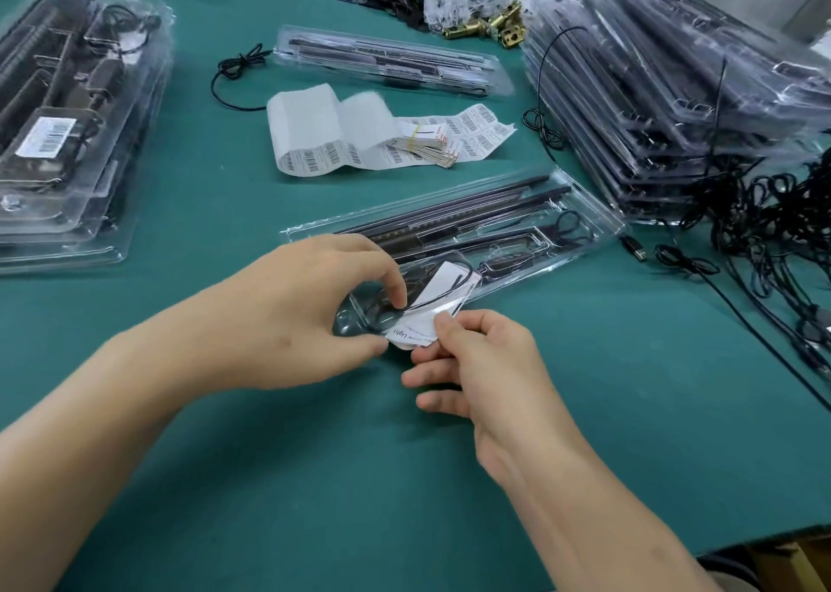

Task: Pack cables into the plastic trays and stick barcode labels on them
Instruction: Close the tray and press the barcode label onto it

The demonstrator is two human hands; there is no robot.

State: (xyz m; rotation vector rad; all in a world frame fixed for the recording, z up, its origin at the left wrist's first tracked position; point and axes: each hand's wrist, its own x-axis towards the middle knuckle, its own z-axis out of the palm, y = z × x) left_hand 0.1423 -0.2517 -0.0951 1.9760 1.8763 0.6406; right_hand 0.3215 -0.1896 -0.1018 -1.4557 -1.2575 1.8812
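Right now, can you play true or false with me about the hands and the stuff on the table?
1. The right hand pinches a white label. True.
2. The left hand hangs free, touching nothing. False: its fingers grip the near end of the clear tray.
3. A strip of barcode labels lies beyond that tray. True.
4. The table is red. False: it is green.
5. The top tray of the left pile has no sticker. False: it bears a barcode sticker.
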